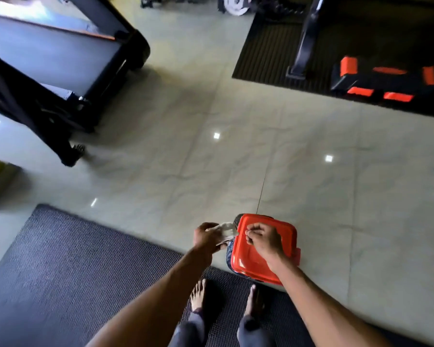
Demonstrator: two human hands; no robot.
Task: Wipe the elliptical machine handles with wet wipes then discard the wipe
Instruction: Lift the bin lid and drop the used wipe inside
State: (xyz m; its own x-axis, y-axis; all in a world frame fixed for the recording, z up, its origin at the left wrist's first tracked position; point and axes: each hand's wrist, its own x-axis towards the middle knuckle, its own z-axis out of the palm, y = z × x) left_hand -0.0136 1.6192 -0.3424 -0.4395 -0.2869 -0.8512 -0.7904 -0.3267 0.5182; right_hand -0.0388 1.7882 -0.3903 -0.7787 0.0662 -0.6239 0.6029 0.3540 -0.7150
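A small bin with an orange-red lid point(248, 261) stands on the pale floor just in front of my bare feet. My right hand point(263, 240) rests on top of the lid, fingers curled on it near its far edge. My left hand point(207, 236) is just left of the bin and pinches a crumpled whitish wet wipe point(226, 230) that hangs at the lid's upper left corner. The elliptical handles are not in sight.
A dark textured mat point(68, 266) lies under my feet and to the left. A black treadmill frame point(60, 78) stands at the upper left. Another dark mat with a black machine post point(308, 38) and an orange-and-black piece point(383, 78) sits at the upper right.
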